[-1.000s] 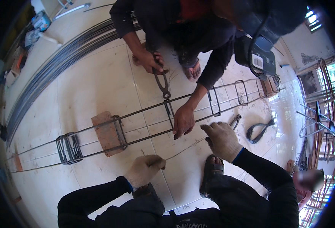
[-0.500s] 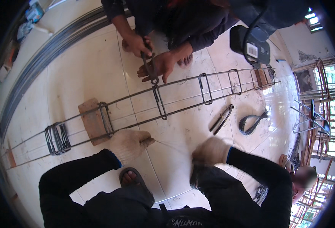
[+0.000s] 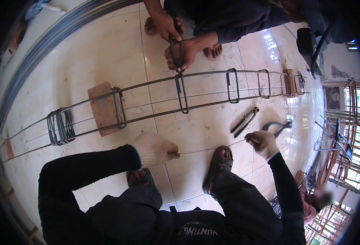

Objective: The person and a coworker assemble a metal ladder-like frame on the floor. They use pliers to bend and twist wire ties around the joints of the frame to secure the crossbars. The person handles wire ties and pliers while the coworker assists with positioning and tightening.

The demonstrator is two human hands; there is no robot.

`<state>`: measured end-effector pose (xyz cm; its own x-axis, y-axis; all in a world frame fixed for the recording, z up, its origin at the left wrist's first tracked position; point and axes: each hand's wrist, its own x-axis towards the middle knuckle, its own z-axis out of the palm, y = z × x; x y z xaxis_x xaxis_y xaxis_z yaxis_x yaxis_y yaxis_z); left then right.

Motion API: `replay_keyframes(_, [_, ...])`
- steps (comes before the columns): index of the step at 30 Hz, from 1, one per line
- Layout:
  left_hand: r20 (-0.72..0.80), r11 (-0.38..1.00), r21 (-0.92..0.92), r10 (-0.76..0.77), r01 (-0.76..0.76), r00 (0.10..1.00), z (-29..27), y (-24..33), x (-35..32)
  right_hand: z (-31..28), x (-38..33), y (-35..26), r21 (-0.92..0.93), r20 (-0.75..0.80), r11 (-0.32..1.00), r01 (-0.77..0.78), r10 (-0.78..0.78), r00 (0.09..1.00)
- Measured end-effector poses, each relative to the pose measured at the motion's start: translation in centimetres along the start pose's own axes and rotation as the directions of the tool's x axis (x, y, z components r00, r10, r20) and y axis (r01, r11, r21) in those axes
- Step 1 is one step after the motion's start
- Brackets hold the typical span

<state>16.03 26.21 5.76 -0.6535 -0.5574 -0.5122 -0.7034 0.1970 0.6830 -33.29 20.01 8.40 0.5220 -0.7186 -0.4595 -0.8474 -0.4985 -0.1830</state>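
Observation:
A thin tie wire (image 3: 206, 150) stretches between my two gloved hands over the tiled floor. One end sits pinched in my left hand (image 3: 155, 149), just in front of the rebar frame. My right hand (image 3: 263, 145) is closed on the other end, held out to the right near a coil of dark wire (image 3: 276, 127), which it partly covers. Beyond my hands lies the rebar frame, long bars crossed by bent stirrups (image 3: 182, 94). Across from me, a co-worker's hands (image 3: 184, 49) grip pincers (image 3: 180, 61) at the top of the middle stirrup.
Another pair of pincers (image 3: 245, 121) lies between the frame and my right hand. Bricks (image 3: 102, 107) prop the frame. Several stirrups (image 3: 61, 126) bunch at its left. Long rods (image 3: 53, 38) lie at the far left. Another person (image 3: 306, 204) is at the right edge.
My right hand has swung right and farther from my body, and the wire now spans a wider gap. The co-worker's open hand has closed around the pincers. The view has shifted somewhat.

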Motion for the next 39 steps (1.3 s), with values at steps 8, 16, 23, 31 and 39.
replay_keyframes(8, [0.149, 0.865, 0.312, 0.364, -0.393, 0.919, 2.3, 4.4, 4.7, -2.9, 5.7, -12.0, 0.676, 0.075, 0.736, -0.037, -0.019, 0.997])
replay_keyframes(16, [0.02, 0.788, 0.352, 0.534, -0.505, 0.846, 3.2, 11.3, 8.3, -7.3, 13.3, -21.6, 0.741, 0.014, 0.594, 0.312, -0.479, 0.878])
replay_keyframes(23, [-0.113, 0.708, 0.326, 0.687, -0.627, 0.717, 3.1, 9.6, 6.8, -7.7, 13.1, -21.7, 0.821, 0.33, 0.514, -0.251, -0.068, 0.942])
replay_keyframes(31, [-0.931, 0.997, -0.071, -0.058, -0.023, 0.36, 1.2, 5.1, 2.1, -7.3, 12.2, -18.1, 0.833, 0.208, 0.531, -0.157, -0.038, 0.977])
replay_keyframes(39, [-0.175, 0.707, -0.693, -0.353, 0.139, 0.919, -3.3, 3.9, 0.5, -6.1, 12.6, -15.3, 0.854, -0.012, 0.519, -0.023, 0.064, 0.998])
